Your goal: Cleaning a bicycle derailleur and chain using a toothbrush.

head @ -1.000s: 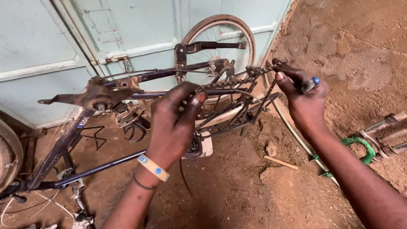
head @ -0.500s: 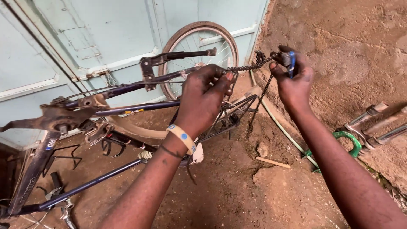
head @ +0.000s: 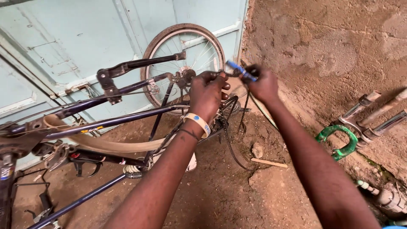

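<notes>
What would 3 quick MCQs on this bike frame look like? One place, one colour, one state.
1. Where does the rear wheel stand?
A. against the pale blue door
B. flat on the dirt floor
C. hung from the mud wall

2. What colour is the handle of the tool in the right hand?
A. red
B. blue
C. yellow

3. How does the chain hang below the hands?
A. stretched taut
B. coiled in a pile on the floor
C. slack, in a drooping loop

Answers:
1. A, the wheel on the upturned bike frame stands upright before the pale blue door.
2. B, the handle jutting from the right hand is blue.
3. C, the chain sags in a loose loop under the left hand toward the dirt floor.
</notes>
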